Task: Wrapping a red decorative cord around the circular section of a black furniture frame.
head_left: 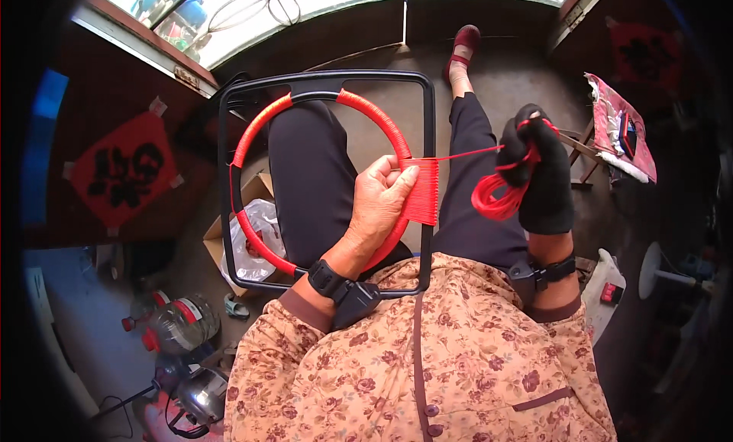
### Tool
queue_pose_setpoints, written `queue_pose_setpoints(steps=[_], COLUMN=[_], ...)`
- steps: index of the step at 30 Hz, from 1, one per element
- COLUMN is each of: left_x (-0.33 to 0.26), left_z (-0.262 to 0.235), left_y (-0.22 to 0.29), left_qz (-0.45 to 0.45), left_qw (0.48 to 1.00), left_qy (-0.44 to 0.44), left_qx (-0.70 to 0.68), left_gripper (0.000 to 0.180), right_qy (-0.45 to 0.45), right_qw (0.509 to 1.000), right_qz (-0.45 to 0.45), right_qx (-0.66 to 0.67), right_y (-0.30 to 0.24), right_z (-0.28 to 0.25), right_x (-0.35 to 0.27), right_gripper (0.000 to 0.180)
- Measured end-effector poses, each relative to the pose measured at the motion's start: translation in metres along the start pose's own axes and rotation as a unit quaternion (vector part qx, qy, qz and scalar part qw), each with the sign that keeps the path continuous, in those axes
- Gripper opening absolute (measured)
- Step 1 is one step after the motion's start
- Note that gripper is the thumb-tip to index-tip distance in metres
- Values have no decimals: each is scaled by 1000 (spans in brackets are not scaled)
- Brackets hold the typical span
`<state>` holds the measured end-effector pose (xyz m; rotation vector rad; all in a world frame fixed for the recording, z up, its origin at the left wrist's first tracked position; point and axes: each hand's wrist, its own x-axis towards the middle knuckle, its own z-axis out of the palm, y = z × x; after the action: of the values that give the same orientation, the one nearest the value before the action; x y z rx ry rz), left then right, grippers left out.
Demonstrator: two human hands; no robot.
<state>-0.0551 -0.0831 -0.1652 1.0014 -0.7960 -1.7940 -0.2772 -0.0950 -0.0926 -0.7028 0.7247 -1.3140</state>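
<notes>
Left hand (382,196) clamps thumb and fingers on the red wrap (424,198) | gloved right hand (538,171) grips the taut red strand (469,153), loops (498,203) dangling below | wrap binds ring (385,120) to black frame (430,121), above dark trousers (309,175) | slack from a loosened pull could spread the turns; swinging loops could snarl the feed!

Sitting facing the doorway (321,14), with bottles (187,324) and box (214,251) at left, bag (250,268) in the box, stool (644,150) at right. Resting the frame (430,121) over the left thigh (311,167), placing the left hand (382,198) on the frame's right side, holding cord (500,203) farther right in the right hand (544,175).
</notes>
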Motion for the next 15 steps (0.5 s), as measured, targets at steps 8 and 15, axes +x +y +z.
queue_pose_setpoints(steps=[8, 15], left_x=[-16, -52], left_z=[-5, -53], left_y=[39, 100], left_qz=[10, 17], left_qw=[998, 962], left_qy=[-39, -160], left_qx=[-46, -220], left_gripper=[39, 59], right_qy=[169, -52], right_qw=[967, 949], right_qz=[68, 296], right_qx=[179, 94], right_y=[29, 35], right_z=[-148, -19], right_x=[-37, -83], right_gripper=[37, 54])
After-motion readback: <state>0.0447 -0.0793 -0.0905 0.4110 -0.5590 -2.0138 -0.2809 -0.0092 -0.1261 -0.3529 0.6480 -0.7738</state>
